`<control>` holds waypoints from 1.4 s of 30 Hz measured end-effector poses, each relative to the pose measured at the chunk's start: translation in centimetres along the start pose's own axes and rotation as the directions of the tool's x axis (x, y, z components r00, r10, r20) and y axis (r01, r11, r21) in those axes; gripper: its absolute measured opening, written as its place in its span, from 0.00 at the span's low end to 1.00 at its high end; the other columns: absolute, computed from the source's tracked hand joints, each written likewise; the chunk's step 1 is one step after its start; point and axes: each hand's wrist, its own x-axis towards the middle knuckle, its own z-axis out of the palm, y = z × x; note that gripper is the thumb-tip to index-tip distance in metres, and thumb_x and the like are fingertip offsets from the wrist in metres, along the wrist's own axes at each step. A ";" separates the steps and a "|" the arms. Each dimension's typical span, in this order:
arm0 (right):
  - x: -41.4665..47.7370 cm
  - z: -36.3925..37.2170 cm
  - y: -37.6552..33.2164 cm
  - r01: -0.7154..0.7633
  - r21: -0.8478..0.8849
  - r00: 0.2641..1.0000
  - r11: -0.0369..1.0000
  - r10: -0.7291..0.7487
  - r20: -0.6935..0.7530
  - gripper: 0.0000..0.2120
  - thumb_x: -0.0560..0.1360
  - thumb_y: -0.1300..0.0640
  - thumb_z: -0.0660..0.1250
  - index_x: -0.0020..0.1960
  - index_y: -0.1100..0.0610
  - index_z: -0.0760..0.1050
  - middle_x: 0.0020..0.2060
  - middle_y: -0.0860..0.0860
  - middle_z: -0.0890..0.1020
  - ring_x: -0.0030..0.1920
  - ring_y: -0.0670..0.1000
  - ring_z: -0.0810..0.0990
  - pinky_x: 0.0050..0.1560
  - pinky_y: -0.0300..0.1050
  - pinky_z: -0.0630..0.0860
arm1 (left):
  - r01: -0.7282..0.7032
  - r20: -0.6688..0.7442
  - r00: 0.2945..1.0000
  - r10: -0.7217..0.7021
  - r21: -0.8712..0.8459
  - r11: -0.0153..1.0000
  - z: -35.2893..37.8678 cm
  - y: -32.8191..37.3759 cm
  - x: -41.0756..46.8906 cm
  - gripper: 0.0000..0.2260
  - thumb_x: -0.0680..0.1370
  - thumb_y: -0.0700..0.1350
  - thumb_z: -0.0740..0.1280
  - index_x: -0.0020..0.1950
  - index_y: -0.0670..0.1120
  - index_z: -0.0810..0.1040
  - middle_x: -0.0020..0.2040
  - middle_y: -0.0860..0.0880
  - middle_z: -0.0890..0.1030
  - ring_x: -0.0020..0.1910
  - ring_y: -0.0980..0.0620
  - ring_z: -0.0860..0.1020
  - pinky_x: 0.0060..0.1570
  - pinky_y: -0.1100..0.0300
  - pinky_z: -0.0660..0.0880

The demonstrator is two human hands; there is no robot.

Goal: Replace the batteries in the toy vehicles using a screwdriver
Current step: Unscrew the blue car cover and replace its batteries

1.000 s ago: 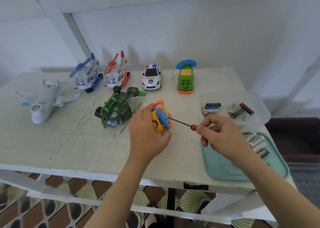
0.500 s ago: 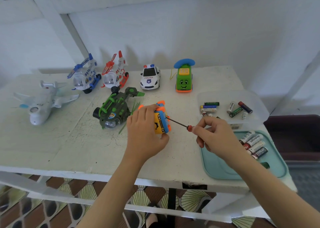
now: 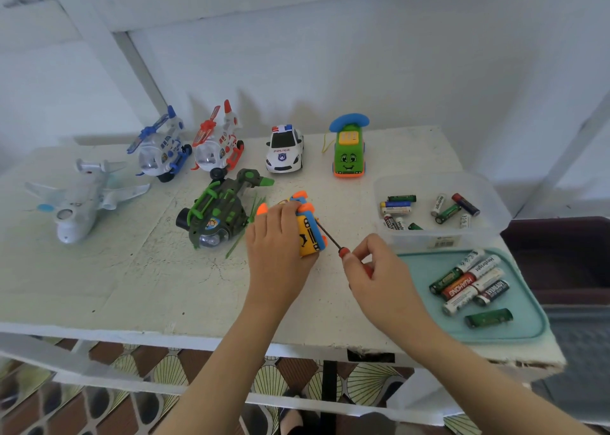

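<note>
The left hand (image 3: 277,243) is gripping a yellow toy vehicle (image 3: 310,240) with blue and orange trim, its fingers (image 3: 292,207) curling over the top and holding it tipped on its side on the bench (image 3: 115,269), near the middle of the front half; the right hand (image 3: 373,269) is pinching the red handle of a small screwdriver (image 3: 330,236), fingers clamped round it, and the thin shaft is pointing up and left with its tip meeting the toy's exposed underside. A green and grey toy helicopter (image 3: 218,213) is sitting just left of the held toy; a white toy airplane (image 3: 79,200) is lying well to the left. Along the back, a blue toy helicopter (image 3: 161,150), a red toy helicopter (image 3: 216,147), a police car (image 3: 284,150) and a green smiling toy car (image 3: 349,152) are standing in a row. On the right, a clear plastic tub (image 3: 442,236) is holding loose batteries (image 3: 396,205); in front of it a teal tray (image 3: 419,269) is carrying more batteries (image 3: 472,281), most of them lying side by side.
</note>
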 end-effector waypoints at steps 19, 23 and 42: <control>1.2 -0.4 -0.7 -0.188 0.146 0.977 0.971 0.170 0.126 0.11 0.79 0.54 0.61 0.40 0.57 0.65 0.19 0.45 0.70 0.19 0.42 0.59 0.21 0.36 0.58 | -0.048 0.072 0.996 0.054 -0.087 0.995 -0.3 -1.9 0.7 0.33 0.61 0.52 0.81 0.59 0.41 0.73 0.48 0.43 0.79 0.43 0.42 0.76 0.42 0.53 0.72; 1.0 0.3 -0.6 -0.192 0.173 0.978 0.966 0.175 0.111 0.12 0.80 0.53 0.60 0.41 0.57 0.64 0.18 0.44 0.68 0.18 0.41 0.59 0.21 0.34 0.58 | -0.034 0.024 0.999 0.036 -0.049 0.998 -0.1 -1.4 0.6 0.33 0.62 0.55 0.77 0.60 0.44 0.68 0.47 0.43 0.79 0.43 0.41 0.77 0.41 0.53 0.73; 0.8 0.6 -0.9 -0.296 0.248 0.952 0.922 0.265 0.151 0.11 0.80 0.53 0.60 0.43 0.57 0.64 0.18 0.45 0.67 0.19 0.44 0.57 0.21 0.36 0.56 | -0.042 0.053 0.998 0.044 -0.051 0.998 -0.3 -1.8 0.2 0.35 0.62 0.54 0.80 0.62 0.45 0.69 0.50 0.44 0.79 0.46 0.42 0.77 0.46 0.52 0.72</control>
